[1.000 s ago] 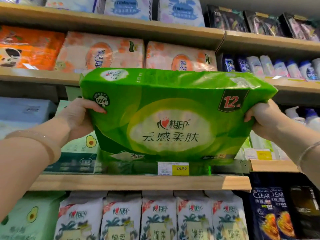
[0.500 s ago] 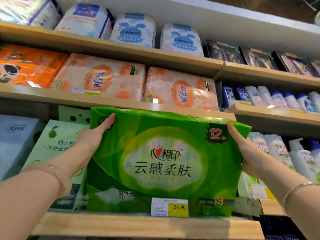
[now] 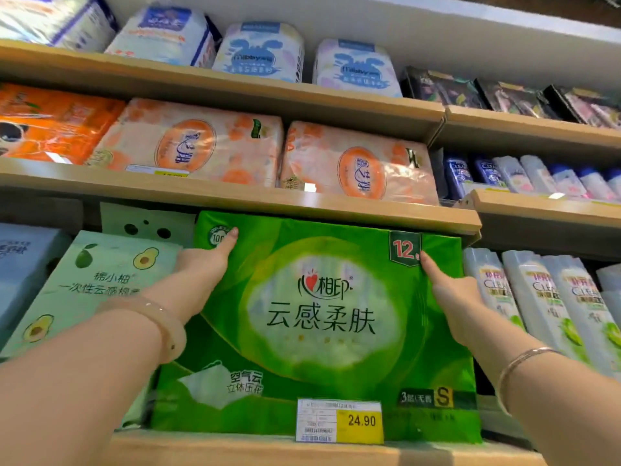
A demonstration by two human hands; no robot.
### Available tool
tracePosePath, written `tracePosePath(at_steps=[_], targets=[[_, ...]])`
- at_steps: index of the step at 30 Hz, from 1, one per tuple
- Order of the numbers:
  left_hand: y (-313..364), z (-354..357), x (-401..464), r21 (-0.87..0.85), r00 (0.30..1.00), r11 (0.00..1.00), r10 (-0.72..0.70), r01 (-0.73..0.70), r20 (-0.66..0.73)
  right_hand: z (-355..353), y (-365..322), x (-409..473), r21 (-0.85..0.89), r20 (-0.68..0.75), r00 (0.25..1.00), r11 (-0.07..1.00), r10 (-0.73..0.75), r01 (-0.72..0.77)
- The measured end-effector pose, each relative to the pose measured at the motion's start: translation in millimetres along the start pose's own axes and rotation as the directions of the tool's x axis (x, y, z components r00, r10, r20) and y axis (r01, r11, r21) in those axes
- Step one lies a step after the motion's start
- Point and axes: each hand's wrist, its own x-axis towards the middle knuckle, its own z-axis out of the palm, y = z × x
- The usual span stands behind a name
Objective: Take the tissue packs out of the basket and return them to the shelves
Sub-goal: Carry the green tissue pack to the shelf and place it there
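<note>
- Left hand (image 3: 205,264) lies flat on the front of the green tissue pack (image 3: 322,327), fingers together and stretched out, the tip reaching the pack's upper left corner. Nothing is clamped; it is palm and fingers against the wrapper.
- Right hand (image 3: 452,290) does the same on the far side: fingers straight and close together, one fingertip touching just beside the "12" badge near the upper right corner.
- A pale bangle (image 3: 164,326) circles the left wrist, a thin silver bracelet (image 3: 524,361) the right.
- The green pack stands upright on the wooden shelf (image 3: 235,449), its top edge just under the shelf board above, its lower edge behind a yellow price tag (image 3: 339,422) reading 24.90.
- To its left, touching or nearly so, leans a pale avocado-print pack (image 3: 100,280).
- To its right stands a row of white shampoo bottles (image 3: 544,297).
- One shelf up, two orange-and-white tissue packs (image 3: 268,153) lie side by side.
</note>
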Motion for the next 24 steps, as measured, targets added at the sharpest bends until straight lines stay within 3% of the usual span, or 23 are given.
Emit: tracePosePath(at_steps=[3,5,11,18,24], targets=[[-19.2,21.5,0.9,0.257,0.988,0.966,0.049,-0.009,-0.147,17.2,25.3,8.1,-0.176,-0.092,0.996,0.984,-0.021,0.005],[-30.9,29.5,3.4,0.371,0.982,0.928,0.088,-0.021,-0.165,24.7,37.1,9.1,-0.264,-0.120,0.992,0.964,-0.049,0.015],[-30.3,31.3,5.4,0.424,0.981,0.904,0.132,-0.060,-0.142,31.3,33.6,14.3,-0.305,-0.168,0.983,0.952,-0.073,0.018],[-42.4,17.7,2.7,0.471,0.988,0.872,0.155,-0.134,-0.006,24.8,37.3,16.2,-0.321,-0.081,0.993,0.945,-0.087,0.057],[-52.9,13.3,-19.7,0.566,1.000,0.824,0.021,-0.026,0.015,19.1,39.1,-2.4,-0.354,0.016,1.000,0.935,-0.008,0.013]])
